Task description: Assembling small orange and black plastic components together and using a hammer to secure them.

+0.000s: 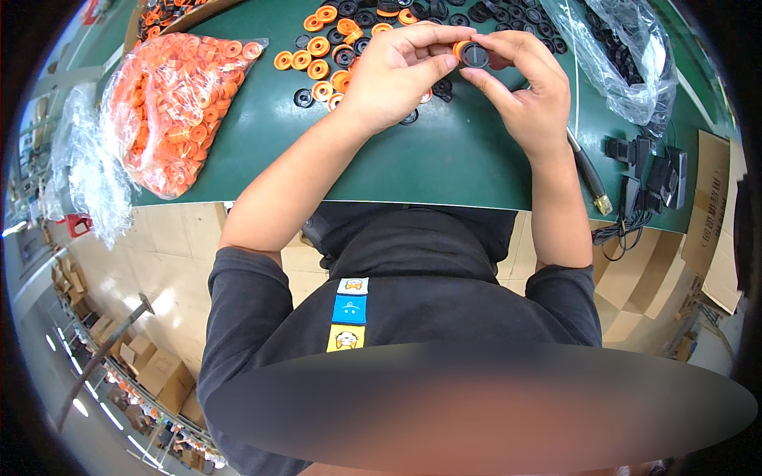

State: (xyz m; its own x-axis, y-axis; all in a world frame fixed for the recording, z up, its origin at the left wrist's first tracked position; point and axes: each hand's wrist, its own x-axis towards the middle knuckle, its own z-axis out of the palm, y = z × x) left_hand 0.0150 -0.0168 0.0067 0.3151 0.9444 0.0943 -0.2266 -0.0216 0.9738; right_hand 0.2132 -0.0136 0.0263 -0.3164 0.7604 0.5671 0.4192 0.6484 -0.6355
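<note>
Above the green table, both hands meet at a small round part (474, 55), a black slotted disc against an orange ring. My left hand (401, 73) pinches its orange side between thumb and fingers. On the black side, my right hand (525, 83) grips the rim with thumb and fingertips. Just left of and beyond my left hand lie loose orange rings (318, 46), some with black centres. Black round pieces (520, 14) spread across the far side of the table, partly hidden by my hands.
A clear bag of orange rings (178, 111) lies at the left, beside crumpled plastic (87, 166). At the right are a bag of black parts (627, 59), a dark-handled tool (589, 170) and black adapters with cables (663, 178). An open carton (643, 270) stands below the right edge.
</note>
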